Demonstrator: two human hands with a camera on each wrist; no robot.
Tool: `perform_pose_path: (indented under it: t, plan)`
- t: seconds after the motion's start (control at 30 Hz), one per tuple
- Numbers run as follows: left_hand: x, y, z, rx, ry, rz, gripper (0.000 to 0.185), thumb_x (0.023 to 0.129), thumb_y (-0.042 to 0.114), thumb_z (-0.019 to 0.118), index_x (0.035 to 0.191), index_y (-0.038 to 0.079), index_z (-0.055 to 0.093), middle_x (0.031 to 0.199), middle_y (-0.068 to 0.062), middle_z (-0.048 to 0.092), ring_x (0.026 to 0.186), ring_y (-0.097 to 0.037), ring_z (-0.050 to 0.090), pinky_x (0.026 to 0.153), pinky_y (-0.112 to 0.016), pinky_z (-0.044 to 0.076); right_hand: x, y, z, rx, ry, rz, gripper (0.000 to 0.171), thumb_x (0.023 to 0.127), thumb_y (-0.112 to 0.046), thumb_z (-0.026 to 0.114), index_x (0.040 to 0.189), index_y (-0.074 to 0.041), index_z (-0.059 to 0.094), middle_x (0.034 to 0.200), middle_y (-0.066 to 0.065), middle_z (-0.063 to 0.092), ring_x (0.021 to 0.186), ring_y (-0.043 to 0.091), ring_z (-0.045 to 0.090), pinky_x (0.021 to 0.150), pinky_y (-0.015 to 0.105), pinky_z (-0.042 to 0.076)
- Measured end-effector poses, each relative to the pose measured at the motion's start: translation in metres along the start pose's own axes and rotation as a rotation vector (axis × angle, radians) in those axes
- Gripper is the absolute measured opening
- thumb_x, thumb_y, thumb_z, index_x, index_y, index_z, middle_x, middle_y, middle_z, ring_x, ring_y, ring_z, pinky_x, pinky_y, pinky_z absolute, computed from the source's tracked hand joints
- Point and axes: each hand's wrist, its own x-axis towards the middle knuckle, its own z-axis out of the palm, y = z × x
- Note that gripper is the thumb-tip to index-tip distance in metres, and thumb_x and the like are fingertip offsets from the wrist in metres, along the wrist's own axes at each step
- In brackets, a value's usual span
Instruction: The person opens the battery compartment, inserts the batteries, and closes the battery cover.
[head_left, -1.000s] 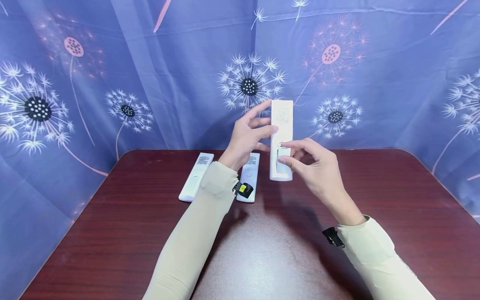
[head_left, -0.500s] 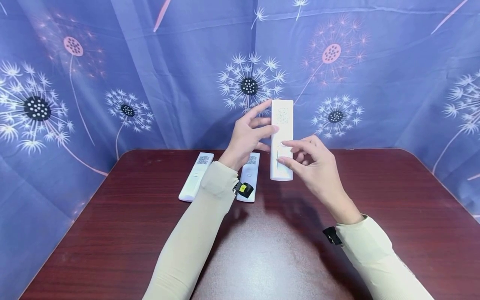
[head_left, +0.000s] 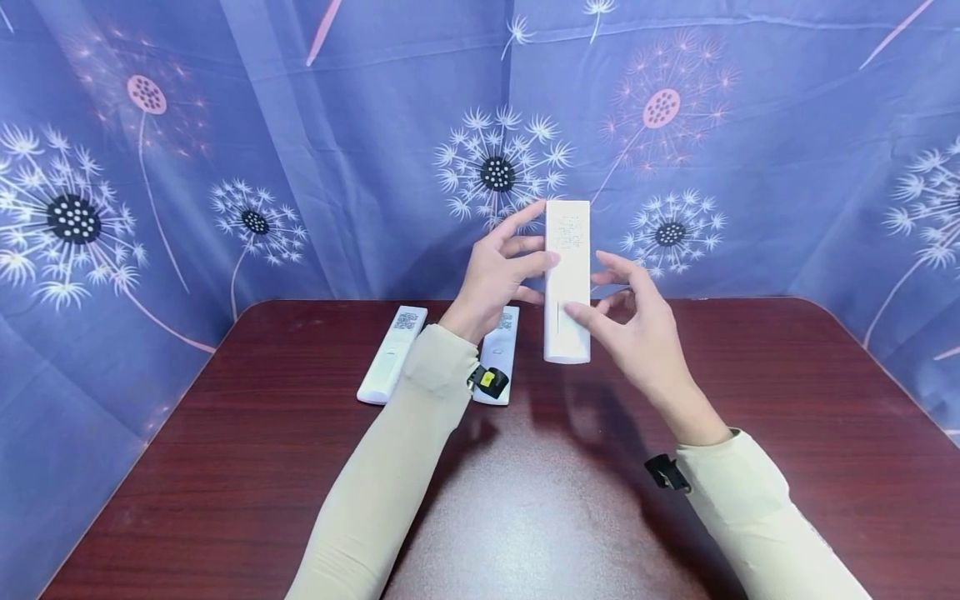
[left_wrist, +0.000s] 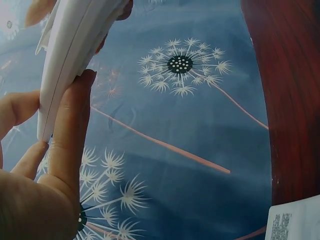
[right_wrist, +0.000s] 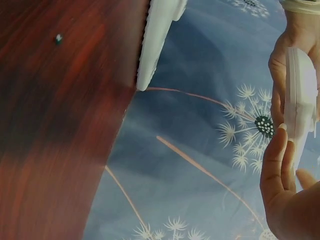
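A white remote control (head_left: 567,242) is held upright above the table, its back with a printed code facing the head camera. My left hand (head_left: 491,279) grips its left edge, thumb on the back and fingers behind. My right hand (head_left: 641,329) is at the lower right edge, thumb on the battery cover (head_left: 573,333) and fingertips at the far side. The index finger stands off to the right. A thin flap of the cover sticks out from the remote in the left wrist view. In the right wrist view, fingertips (right_wrist: 280,131) meet the remote's side.
Two more white remote controls lie back up on the dark red table (head_left: 300,467): one at the left (head_left: 392,354), the other (head_left: 497,346) partly behind my left wrist. A blue dandelion-print curtain (head_left: 360,167) hangs behind the table.
My right index finger has left the top of the battery cover and moved right and up, while the thumb stays on the cover. The left hand and remote control have shifted slightly right.
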Motion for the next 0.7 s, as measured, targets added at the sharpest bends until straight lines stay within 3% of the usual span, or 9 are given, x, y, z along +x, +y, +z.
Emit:
perform_pose_path:
  t: [0.13, 0.33, 0.7]
  plan:
    - [-0.0007, -0.0005, 0.0033, -0.011, -0.019, -0.004, 0.066, 0.094, -0.003, 0.077, 0.149, 0.031, 0.064, 0.121, -0.013, 0.071, 0.086, -0.029, 0.073, 0.061, -0.043, 0.065, 0.0022, -0.0001, -0.0027, 0.133, -0.016, 0.085, 0.059, 0.103, -0.021, 0.073, 0.156, -0.01, 0.05, 0.121, 0.01, 0.062, 0.086, 0.015, 0.065, 0.07, 0.025, 0.062]
    - [-0.0013, -0.001, 0.0064, -0.009, -0.03, 0.003, 0.066, 0.093, -0.003, 0.077, 0.148, 0.031, 0.065, 0.122, -0.014, 0.07, 0.086, -0.029, 0.073, 0.062, -0.045, 0.065, 0.004, -0.0002, -0.0047, 0.148, -0.058, 0.164, 0.058, 0.104, -0.027, 0.072, 0.153, -0.004, 0.051, 0.111, 0.007, 0.066, 0.089, 0.014, 0.067, 0.071, 0.026, 0.061]
    - [-0.0023, -0.0017, 0.0081, 0.002, -0.026, -0.003, 0.066, 0.093, -0.003, 0.077, 0.148, 0.032, 0.066, 0.121, -0.014, 0.07, 0.092, -0.031, 0.074, 0.065, -0.049, 0.066, 0.0043, 0.0032, -0.0034, 0.138, -0.039, 0.153, 0.05, 0.103, -0.023, 0.073, 0.144, 0.001, 0.057, 0.105, 0.009, 0.067, 0.082, 0.013, 0.068, 0.068, 0.027, 0.062]
